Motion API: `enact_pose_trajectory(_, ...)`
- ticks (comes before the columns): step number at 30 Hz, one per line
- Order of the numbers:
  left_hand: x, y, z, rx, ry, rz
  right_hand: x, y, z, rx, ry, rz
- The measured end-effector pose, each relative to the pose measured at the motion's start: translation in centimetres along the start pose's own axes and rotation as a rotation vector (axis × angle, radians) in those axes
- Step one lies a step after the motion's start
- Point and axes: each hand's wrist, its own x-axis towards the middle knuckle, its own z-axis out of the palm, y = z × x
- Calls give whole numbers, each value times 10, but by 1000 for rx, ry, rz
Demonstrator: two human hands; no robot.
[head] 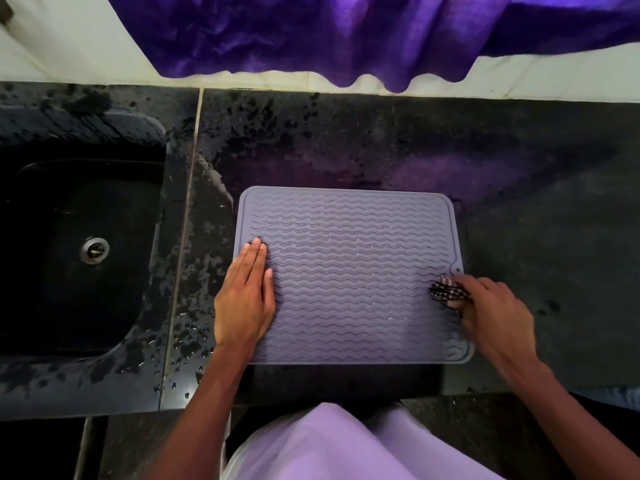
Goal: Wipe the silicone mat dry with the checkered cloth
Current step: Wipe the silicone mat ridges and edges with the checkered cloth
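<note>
A grey-lilac silicone mat (349, 271) with wavy ridges lies flat on the dark counter, with small water drops glinting on its ridges. My left hand (246, 296) rests flat on the mat's left edge, fingers together and pointing away from me. My right hand (491, 313) is at the mat's right edge, fingers closed around a bunched black-and-white checkered cloth (446, 289) that presses on the mat near its hanging tab. Most of the cloth is hidden under my fingers.
A dark sink (83, 244) with a metal drain lies to the left, beyond a counter seam. The dark stone counter (519, 161) is wet and spotted near the sink. A purple curtain (329, 36) hangs along the back wall. The counter's front edge runs just below the mat.
</note>
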Motion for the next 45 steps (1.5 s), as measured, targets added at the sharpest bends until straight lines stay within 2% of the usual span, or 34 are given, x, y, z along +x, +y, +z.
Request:
enact_pose_trajectory(2, 0, 1, 0, 2, -11, -9, -2, -19, -4, 216, 18, -27)
enact_pose_trajectory(5, -1, 1, -1, 10, -24, -9, -2, -73, -1, 428, 49, -211)
enact_pose_trajectory(7, -1, 2, -2, 14, -26, 2, 0, -113, 9, 424, 46, -317)
enact_pose_trajectory(10, -1, 1, -3, 12, -31, -3, 1, -149, 24, 265, -10, -433)
enact_pose_trajectory(17, -2, -1, 0, -15, -24, -7, -3, -93, 26, 51, 54, -424)
enact_pose_trajectory(23, -2, -2, 0, -15, -36, -18, 1, -21, 6, -77, 20, -370)
enact_pose_trajectory(27, -1, -1, 1, -27, -32, -35, 6, 15, -11, -111, -58, -229)
enact_pose_trajectory(31, -1, 6, 2, -30, -27, -68, 16, 18, -32, -126, -149, -109)
enact_pose_trajectory(33, -2, 8, 1, -14, -35, -67, 18, 2, -39, -35, -125, -142)
enact_pose_trajectory(37, -1, 8, 0, -8, -59, -81, 16, -65, -29, 173, -106, -328)
enact_pose_trajectory(41, -1, 7, 0, -14, -57, -73, 4, -102, 5, 112, -39, -455)
enact_pose_trajectory(45, -1, 7, -1, -21, -42, -67, 4, -71, 10, 32, -1, -491)
